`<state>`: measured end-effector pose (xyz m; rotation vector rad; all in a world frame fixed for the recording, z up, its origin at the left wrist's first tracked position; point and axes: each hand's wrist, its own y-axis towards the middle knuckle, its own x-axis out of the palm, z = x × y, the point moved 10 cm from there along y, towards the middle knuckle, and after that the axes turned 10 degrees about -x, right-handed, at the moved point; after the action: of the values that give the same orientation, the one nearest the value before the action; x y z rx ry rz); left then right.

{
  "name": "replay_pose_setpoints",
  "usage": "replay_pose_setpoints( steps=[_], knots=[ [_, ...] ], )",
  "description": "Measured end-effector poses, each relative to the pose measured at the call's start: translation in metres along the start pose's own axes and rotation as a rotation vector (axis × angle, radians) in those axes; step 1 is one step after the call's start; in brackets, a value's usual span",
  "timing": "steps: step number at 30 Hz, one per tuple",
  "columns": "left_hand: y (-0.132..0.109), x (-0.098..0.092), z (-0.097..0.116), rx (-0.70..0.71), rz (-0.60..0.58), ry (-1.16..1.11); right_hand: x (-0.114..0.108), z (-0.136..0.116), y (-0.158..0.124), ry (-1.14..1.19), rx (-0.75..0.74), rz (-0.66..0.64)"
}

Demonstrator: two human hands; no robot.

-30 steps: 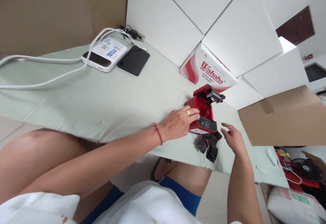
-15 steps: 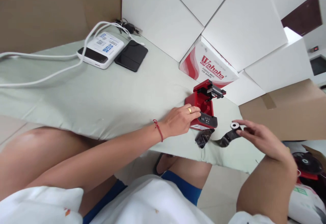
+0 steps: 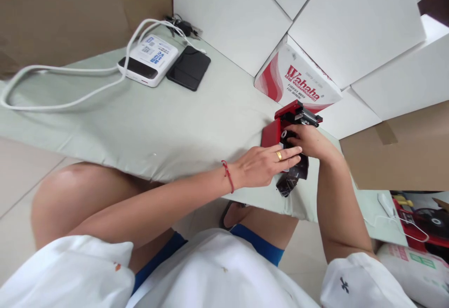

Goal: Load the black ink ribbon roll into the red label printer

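Observation:
A small red label printer [image 3: 271, 134] stands on the cloth-covered table with its lid raised. My right hand [image 3: 310, 140] is at its open compartment, thumb and fingers closed on a black roll [image 3: 284, 134] with a white core. From the roll a dark glossy strip [image 3: 298, 170] hangs over the printer's front and ends in a crumpled piece on the cloth. My left hand [image 3: 263, 164] lies across the printer's front, its fingers stretched out flat over the front edge and the strip. The hands hide most of the front panel and part of the compartment.
Behind the printer stands a Wahaha water carton [image 3: 298, 81] beside stacked white boxes [image 3: 351, 18]. A white power bank [image 3: 149, 60] with a looped cable [image 3: 70, 69], a black phone [image 3: 189, 68] and keys [image 3: 184, 26] lie at the back left. A brown carton [image 3: 396, 149] stands at right.
My right hand has brought the roll leftward from beside the printer into its open compartment. My left fingers have stretched out across the printer's front. The view has shifted slightly.

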<state>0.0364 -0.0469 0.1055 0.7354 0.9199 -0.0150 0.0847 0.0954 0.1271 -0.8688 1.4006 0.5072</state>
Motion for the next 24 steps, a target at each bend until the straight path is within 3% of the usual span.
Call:
replay_pose_setpoints(
  steps=[6, 11, 14, 17, 21, 22, 24],
  knots=[
    [0.001, 0.014, 0.01, 0.004, -0.144, 0.042, 0.009, 0.007, 0.008, 0.123, -0.01, -0.048],
    [0.001, 0.009, 0.014, 0.019, -0.114, 0.064, 0.028, 0.0, 0.013, 0.109, -0.064, -0.123],
    [0.001, 0.007, 0.015, 0.023, -0.104, 0.075, 0.023, -0.011, 0.006, 0.101, -0.093, -0.114],
    [0.001, 0.009, 0.015, 0.024, -0.105, 0.068, -0.01, -0.016, -0.012, 0.164, -0.065, 0.125],
    [0.001, 0.01, 0.015, 0.03, -0.099, 0.057, -0.066, 0.009, -0.05, 0.142, 0.081, 0.653],
    [0.001, 0.01, 0.015, 0.026, -0.101, 0.058, -0.072, 0.013, -0.054, 0.084, 0.089, 0.723],
    [0.001, 0.011, 0.014, 0.019, -0.104, 0.06, -0.07, 0.019, -0.051, -0.023, 0.058, 0.717]
  ],
)
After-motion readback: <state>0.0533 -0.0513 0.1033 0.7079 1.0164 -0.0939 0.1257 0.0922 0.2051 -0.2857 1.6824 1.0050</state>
